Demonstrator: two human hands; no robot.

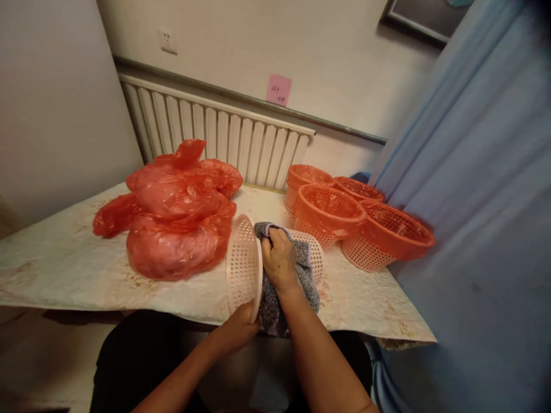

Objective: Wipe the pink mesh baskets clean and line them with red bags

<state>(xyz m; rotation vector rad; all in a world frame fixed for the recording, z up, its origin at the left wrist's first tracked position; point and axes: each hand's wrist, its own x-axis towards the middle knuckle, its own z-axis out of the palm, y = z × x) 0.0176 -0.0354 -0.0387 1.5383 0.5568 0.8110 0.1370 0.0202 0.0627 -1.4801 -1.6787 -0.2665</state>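
A pale pink perforated plastic basket [244, 261] lies on its side near the table's front edge, its mouth turned to the left. My left hand [245, 319] grips the lower part of its rim, with the fingers partly hidden behind it. Closed around a dark grey cloth [306, 281] with a purple edge, my right hand [279, 258] presses it against the basket's outer wall. The cloth hangs over the basket's side and toward the table edge.
Several baskets lined with red plastic bags, such as this front basket [329, 215], stand at the right beside a blue curtain [469, 172]. Bulging red plastic bags [181, 223] lie at the left. A radiator [224, 135] runs behind the cloth-covered table [69, 258].
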